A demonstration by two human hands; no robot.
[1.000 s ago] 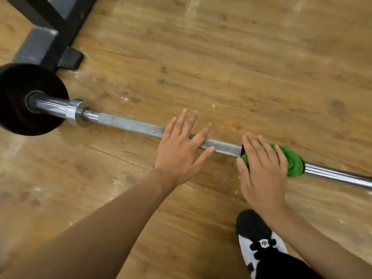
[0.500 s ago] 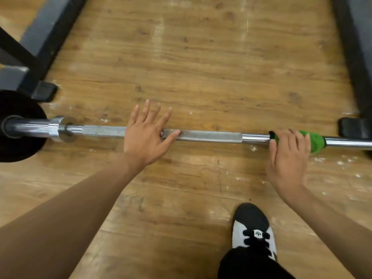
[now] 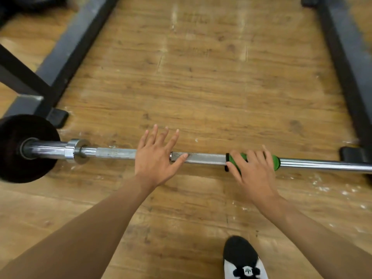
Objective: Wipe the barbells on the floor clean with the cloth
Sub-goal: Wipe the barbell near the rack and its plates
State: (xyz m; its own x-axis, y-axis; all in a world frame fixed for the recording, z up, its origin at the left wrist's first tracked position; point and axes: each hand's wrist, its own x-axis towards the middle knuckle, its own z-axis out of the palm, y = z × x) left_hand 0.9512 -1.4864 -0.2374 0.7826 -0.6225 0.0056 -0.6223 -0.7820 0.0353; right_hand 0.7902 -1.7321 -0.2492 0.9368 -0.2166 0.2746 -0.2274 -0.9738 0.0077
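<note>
Cloth (image 3: 275, 162): green, black-edged. Barbell shaft (image 3: 207, 158): silver, knurled centre. Weight plate (image 3: 30, 174) at 9 o'clock: black. Floor (image 3: 201, 87): brown wood-grain.

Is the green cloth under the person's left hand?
No, the green cloth sits on the silver steel barbell under the right hand; the left hand touches bare metal.
</note>
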